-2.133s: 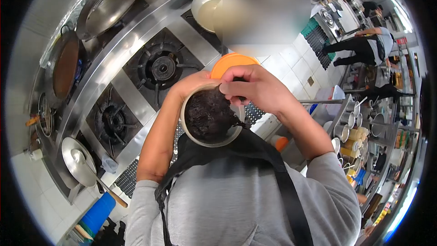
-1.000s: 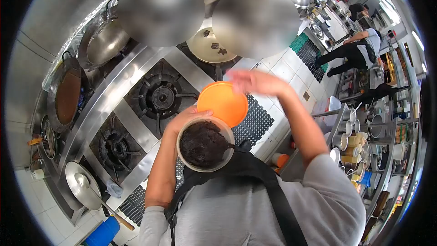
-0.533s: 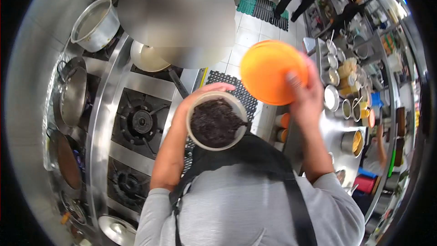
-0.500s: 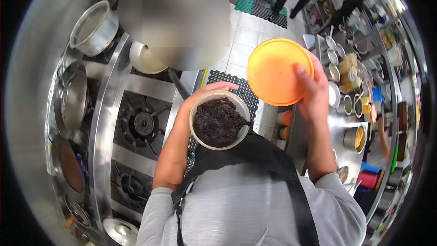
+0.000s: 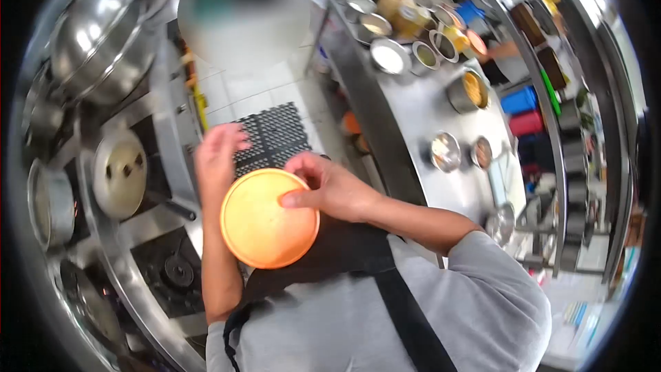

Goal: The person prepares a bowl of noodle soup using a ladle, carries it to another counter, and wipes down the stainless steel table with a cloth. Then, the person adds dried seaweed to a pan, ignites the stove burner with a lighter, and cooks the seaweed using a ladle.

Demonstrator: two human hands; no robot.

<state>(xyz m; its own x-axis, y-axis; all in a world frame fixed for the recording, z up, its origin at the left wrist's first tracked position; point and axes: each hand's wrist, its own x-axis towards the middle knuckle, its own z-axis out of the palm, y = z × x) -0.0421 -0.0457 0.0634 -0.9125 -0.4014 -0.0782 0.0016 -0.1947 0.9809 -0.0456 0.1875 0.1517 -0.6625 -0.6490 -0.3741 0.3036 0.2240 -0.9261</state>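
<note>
An orange round lid [image 5: 265,224] lies in front of my apron, and my right hand [image 5: 330,189] grips its upper right edge with the thumb on top. My left hand [image 5: 219,155] is raised just above and left of the lid, its fingers loosely apart and nothing visible in them. The tub of dark paste does not show; whether it is under the lid I cannot tell. To the left, a light-coloured frying pan [image 5: 118,189] with several dark lumps in it sits on the stove, its black handle pointing toward my left forearm.
The stove has a burner [image 5: 179,270] and a tall aluminium pot [image 5: 51,207] at far left. Large metal bowls [image 5: 103,34] stand farther up. On the right, a steel counter [image 5: 420,141] bears a pot of yellow food [image 5: 470,91] and small bowls. A black mat [image 5: 272,134] covers the floor.
My right hand has brought the orange lid down and left to where the tub was, and the tub has gone from sight. My left hand shows higher up. The view has turned toward the right counter.
</note>
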